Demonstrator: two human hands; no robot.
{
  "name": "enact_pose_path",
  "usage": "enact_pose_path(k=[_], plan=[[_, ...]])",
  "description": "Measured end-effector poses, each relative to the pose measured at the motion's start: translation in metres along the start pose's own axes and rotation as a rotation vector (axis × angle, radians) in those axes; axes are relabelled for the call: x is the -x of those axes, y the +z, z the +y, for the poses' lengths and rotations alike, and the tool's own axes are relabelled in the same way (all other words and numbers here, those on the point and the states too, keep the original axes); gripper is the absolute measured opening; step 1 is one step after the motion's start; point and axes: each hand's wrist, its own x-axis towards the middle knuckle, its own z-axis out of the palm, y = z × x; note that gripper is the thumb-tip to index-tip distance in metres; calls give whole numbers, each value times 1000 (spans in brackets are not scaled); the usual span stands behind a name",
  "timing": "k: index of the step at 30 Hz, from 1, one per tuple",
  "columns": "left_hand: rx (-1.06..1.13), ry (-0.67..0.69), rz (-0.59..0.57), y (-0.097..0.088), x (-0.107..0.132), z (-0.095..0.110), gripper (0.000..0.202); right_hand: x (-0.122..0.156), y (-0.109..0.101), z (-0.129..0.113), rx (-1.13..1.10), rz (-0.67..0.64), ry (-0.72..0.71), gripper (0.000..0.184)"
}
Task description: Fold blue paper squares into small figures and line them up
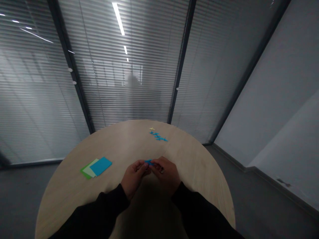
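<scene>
Between my two hands is a small piece of folded blue paper (149,162), pinched by the fingertips above the near middle of the table. My left hand (135,176) is closed on its left side. From the right, my right hand (166,173) grips it with thumb and fingers. Much of the paper is hidden by the fingers, so its full shape cannot be made out. Farther back lie several small folded blue paper stars (157,136) in a loose slanting row, with a yellow paper star (152,128) at its far end.
A fanned stack of paper sheets lies on the left: a blue sheet (101,166) on top, then pale green, then a green sheet (86,175). The round wooden table (119,142) reaches toward a glass partition with blinds (134,106). A white wall (271,99) stands at right.
</scene>
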Motion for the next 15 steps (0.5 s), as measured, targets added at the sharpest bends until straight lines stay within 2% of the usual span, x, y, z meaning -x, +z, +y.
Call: enact_pose_path(k=[6,15], plan=[[95,-27,-30,2,2,1,34,1,3,0,158,-25,-84,11],[147,-77,-34,-2,-3,-8,38,2,2,1,548,12,-390,11]])
